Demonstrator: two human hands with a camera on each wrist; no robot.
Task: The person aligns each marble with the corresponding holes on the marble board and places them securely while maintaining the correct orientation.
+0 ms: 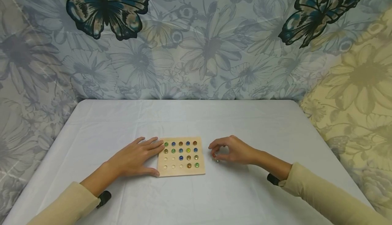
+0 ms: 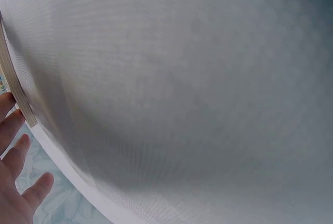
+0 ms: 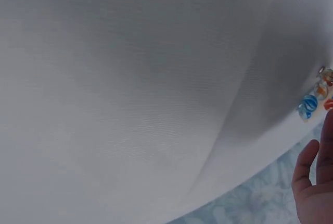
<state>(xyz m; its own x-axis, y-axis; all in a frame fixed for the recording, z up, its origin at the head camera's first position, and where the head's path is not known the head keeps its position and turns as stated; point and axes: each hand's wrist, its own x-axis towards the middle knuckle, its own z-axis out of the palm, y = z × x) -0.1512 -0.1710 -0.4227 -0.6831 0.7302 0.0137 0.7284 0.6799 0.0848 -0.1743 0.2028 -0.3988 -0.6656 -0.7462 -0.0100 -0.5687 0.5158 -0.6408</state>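
Note:
A pale wooden board with rows of round holes lies flat on the table. Glass marbles in blue, green, yellow and amber sit in the two far rows and toward the right of the two near rows; bare holes show at near left. My left hand rests along the board's left side, fingers spread and mostly straight at the far corner, thumb at the near corner. To the board's right, my right hand curls its index finger and thumb around a reddish marble. Several marbles show near its fingertips in the right wrist view.
White cloth covers the table. Butterfly-and-flower fabric hangs behind it and along both sides. A small black device is on the left wrist, and another on the right.

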